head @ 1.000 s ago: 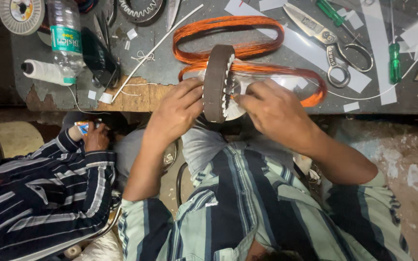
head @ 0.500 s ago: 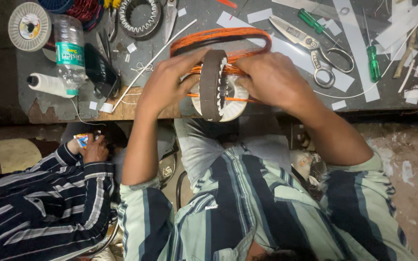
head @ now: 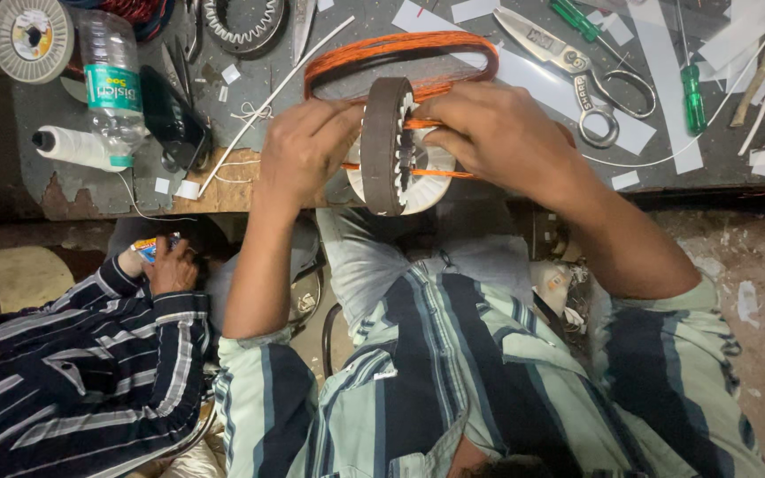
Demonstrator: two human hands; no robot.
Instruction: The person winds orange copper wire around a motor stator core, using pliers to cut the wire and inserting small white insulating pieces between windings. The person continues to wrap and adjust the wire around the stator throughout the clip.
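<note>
Bench: grey worktable (head: 489, 177), its near edge under both hands.
Stator: round dark slotted metal ring with white insulation (head: 386, 146), on edge at the bench's near edge; probably heavy and rigid, best held by the outer rim.
Coil: looped orange copper winding wire (head: 400, 49), springy, easily scratched.
Left hand (head: 305, 150): curled, fingers closed against the ring.
Right hand (head: 502, 133): fingers closed on the orange strands at the slots.
Scissors: steel pair (head: 577, 71), apart.

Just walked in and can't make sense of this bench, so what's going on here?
A person in a striped shirt holds a round, slotted metal ring upright at the bench edge. The left hand steadies one side, while the right hand works orange wire at the slots on the other. Scissors, a screwdriver and a plastic bottle lie on the bench. Another person's hand shows lower left.
</note>
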